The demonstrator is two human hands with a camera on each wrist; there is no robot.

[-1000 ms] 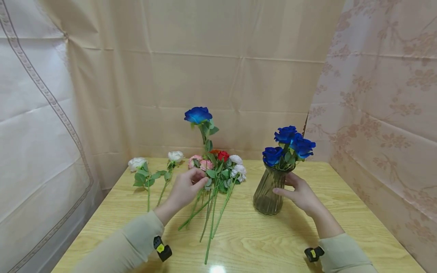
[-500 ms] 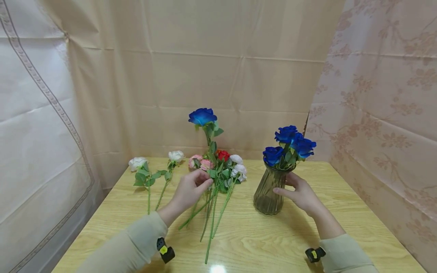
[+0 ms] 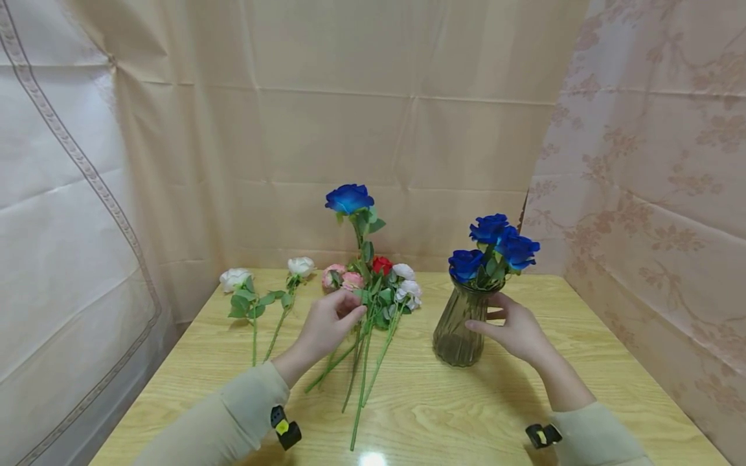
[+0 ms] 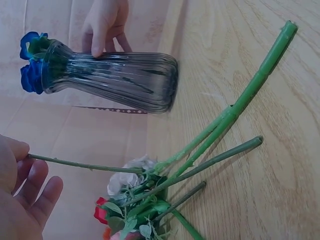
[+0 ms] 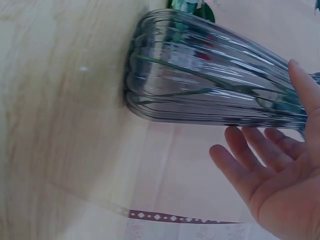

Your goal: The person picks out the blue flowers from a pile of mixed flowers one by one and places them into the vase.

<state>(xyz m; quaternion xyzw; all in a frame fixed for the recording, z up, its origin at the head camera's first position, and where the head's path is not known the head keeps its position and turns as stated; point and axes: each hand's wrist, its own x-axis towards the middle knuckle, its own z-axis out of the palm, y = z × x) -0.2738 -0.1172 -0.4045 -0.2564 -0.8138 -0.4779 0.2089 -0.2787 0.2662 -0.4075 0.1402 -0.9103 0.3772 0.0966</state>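
Note:
My left hand point(image 3: 326, 323) pinches the stem point(image 4: 90, 165) of a blue artificial rose point(image 3: 350, 199), thumb against fingertips. The bloom stands upright above a pile of flowers on the table. My right hand point(image 3: 519, 333) holds a grey ribbed glass vase point(image 3: 457, 333) near its neck, thumb on the front and fingers at the far side. Several blue roses point(image 3: 492, 246) stand in the vase, and their stems point(image 5: 210, 77) show through the glass in the right wrist view. The held stem's lower end is hidden by my hand in the head view.
Under my left hand lie pink flowers point(image 3: 352, 280), a red rose point(image 3: 381, 265) and white flowers point(image 3: 408, 292), their green stems point(image 3: 364, 388) pointing at me. Two white roses point(image 3: 235, 279) lie farther left. Cloth point(image 3: 396, 142) hangs behind the wooden table point(image 3: 454, 414).
My left hand has moved slightly right with the blue rose, over the pile. My right hand and the vase have stayed nearly in place.

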